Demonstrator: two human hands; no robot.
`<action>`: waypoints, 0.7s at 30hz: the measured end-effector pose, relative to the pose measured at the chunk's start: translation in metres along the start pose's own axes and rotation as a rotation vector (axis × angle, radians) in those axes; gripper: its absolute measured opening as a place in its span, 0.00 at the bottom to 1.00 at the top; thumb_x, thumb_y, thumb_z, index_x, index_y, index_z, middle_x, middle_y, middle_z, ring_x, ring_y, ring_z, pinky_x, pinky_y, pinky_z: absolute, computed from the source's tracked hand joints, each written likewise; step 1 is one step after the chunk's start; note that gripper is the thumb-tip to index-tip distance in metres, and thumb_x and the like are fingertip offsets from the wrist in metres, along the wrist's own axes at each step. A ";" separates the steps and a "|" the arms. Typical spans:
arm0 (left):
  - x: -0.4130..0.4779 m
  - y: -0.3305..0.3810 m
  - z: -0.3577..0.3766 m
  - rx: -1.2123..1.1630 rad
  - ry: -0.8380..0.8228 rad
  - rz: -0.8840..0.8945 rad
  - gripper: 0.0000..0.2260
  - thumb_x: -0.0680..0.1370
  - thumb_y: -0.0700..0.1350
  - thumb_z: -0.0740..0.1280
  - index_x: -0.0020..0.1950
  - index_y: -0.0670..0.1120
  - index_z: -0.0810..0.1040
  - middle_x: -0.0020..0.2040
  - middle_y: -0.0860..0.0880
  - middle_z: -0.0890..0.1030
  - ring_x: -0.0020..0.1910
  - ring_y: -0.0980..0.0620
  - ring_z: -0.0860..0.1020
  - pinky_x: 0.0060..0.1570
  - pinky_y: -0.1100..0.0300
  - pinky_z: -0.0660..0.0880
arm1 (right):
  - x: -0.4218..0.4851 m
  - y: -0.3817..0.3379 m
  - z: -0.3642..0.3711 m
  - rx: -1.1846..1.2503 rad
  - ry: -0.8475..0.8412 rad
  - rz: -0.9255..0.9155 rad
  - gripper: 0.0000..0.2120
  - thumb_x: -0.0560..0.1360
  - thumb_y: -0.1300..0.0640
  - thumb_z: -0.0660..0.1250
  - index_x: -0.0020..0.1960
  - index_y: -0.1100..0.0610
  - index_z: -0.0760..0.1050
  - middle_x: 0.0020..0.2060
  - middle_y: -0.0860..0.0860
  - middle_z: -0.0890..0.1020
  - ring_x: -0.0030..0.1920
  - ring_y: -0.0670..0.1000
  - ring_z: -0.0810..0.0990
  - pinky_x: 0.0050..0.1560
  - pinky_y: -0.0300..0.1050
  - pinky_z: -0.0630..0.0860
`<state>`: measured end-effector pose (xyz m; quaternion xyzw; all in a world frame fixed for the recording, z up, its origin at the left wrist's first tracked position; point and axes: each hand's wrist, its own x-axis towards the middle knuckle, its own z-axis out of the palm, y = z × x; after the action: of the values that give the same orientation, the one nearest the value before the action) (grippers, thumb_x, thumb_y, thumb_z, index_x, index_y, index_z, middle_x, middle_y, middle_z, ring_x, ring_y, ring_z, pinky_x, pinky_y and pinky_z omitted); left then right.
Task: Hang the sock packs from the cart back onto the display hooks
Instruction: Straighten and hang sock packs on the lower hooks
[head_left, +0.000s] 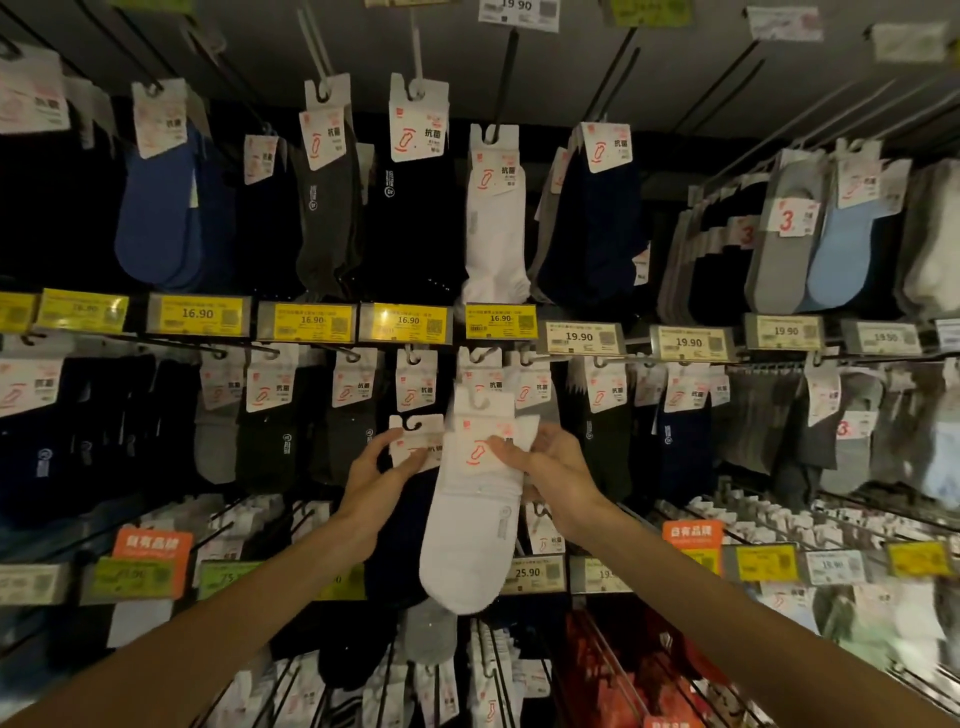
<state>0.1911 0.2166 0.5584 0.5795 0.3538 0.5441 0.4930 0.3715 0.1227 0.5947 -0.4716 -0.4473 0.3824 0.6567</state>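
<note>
- Centrally in the frame, a white ankle-sock pack with a white paper header card printed in orange (475, 525) is held upright in front of the display wall.
- Its card is pinched from the right side by the right hand (558, 462), with the thumb laid on the front of the card and the other fingers curled behind.
- The white plastic hanger at the top of this pack is seen just below a thin metal display hook (483, 357) of the middle row, not threaded on it; it overlaps the cards of packs already hanging there.
- Just left of the white pack, and partly behind it, a dark navy sock pack with a similar white header card (410, 514) is gripped by the left hand (379, 470); the thumb is pressed on the card's lower front edge and the fingers are closed underneath.
- Both forearms are extended upward from the bottom corners of the frame.
- Above the hook, a yellow price label marked 16.90 (500, 321) is mounted on the rail, and a white price label marked 19.90 (579, 338) is set to its right.
- In the upper row, white hanging socks (493, 234) are seen at centre and blue hanging socks (156, 208) at upper left.
- An orange sign with white characters (151, 545) is fixed at lower left.
</note>
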 end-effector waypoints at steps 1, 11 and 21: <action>0.002 0.003 -0.001 -0.019 0.013 -0.003 0.14 0.79 0.45 0.71 0.63 0.56 0.76 0.51 0.57 0.78 0.48 0.61 0.76 0.35 0.72 0.73 | 0.000 -0.005 -0.002 0.025 0.011 -0.038 0.19 0.72 0.63 0.74 0.61 0.59 0.72 0.54 0.54 0.84 0.52 0.53 0.85 0.43 0.49 0.83; 0.013 0.024 -0.010 0.249 0.014 0.204 0.08 0.80 0.42 0.69 0.53 0.54 0.85 0.59 0.51 0.80 0.53 0.59 0.75 0.41 0.79 0.70 | 0.024 -0.043 -0.003 0.175 0.108 -0.160 0.22 0.73 0.65 0.73 0.65 0.60 0.70 0.55 0.56 0.84 0.53 0.54 0.84 0.50 0.51 0.83; 0.003 0.030 -0.003 0.206 -0.066 0.186 0.16 0.78 0.41 0.71 0.43 0.64 0.86 0.55 0.56 0.83 0.55 0.59 0.79 0.48 0.71 0.72 | 0.036 -0.048 0.009 0.041 0.115 -0.205 0.17 0.74 0.65 0.73 0.61 0.60 0.75 0.54 0.55 0.84 0.52 0.51 0.84 0.41 0.42 0.83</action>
<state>0.1849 0.2124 0.5874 0.6747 0.3361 0.5291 0.3898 0.3784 0.1461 0.6500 -0.4308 -0.4467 0.2947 0.7266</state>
